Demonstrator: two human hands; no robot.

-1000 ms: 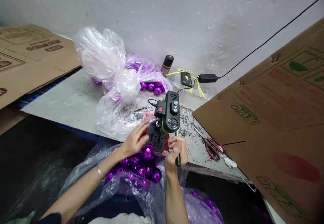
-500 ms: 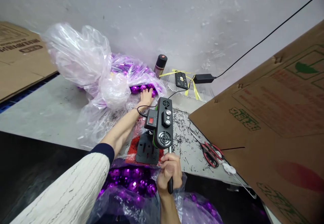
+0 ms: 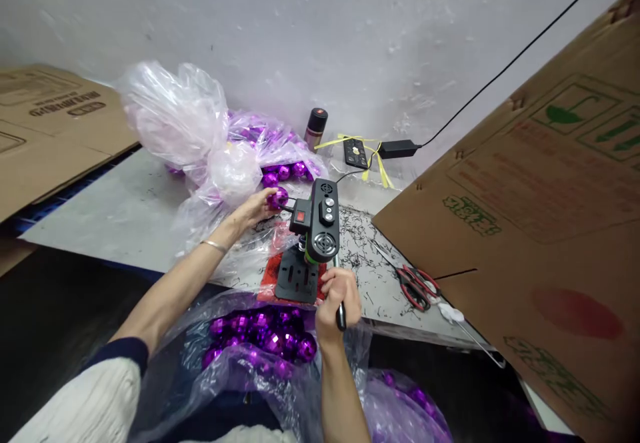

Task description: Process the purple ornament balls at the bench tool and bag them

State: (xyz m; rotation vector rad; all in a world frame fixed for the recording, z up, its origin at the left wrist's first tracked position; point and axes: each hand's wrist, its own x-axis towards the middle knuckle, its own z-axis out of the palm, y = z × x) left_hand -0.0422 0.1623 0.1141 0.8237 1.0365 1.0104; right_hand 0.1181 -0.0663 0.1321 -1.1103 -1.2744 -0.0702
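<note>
A shiny purple mirror ball (image 3: 278, 197) is pinched in my left hand (image 3: 256, 209), just left of the machine. My right hand (image 3: 340, 299) is wrapped round the black lever handle (image 3: 341, 316) of a small black bench drill press (image 3: 324, 219). Its flat slotted base plate (image 3: 296, 276) stands on a red sheet (image 3: 269, 276). Behind my left hand, a clear plastic bag (image 3: 235, 169) lies with its mouth toward me, purple balls (image 3: 284, 172) showing in it. Nearer my body, another clear bag (image 3: 240, 376) holds more purple balls (image 3: 273, 341).
Black shavings (image 3: 357, 243) litter the grey table (image 3: 100, 223). Red-handled scissors (image 3: 417, 287) lie right, beside a large cardboard box (image 3: 530, 229). At the back are a spray can (image 3: 316, 128), a phone-like black slab (image 3: 355, 153) and a power adapter (image 3: 399, 149) with its cord.
My left hand has come out of the bag's mouth toward me, now with a purple ball in its fingers. My right hand stays on the lever. The view has shifted slightly.
</note>
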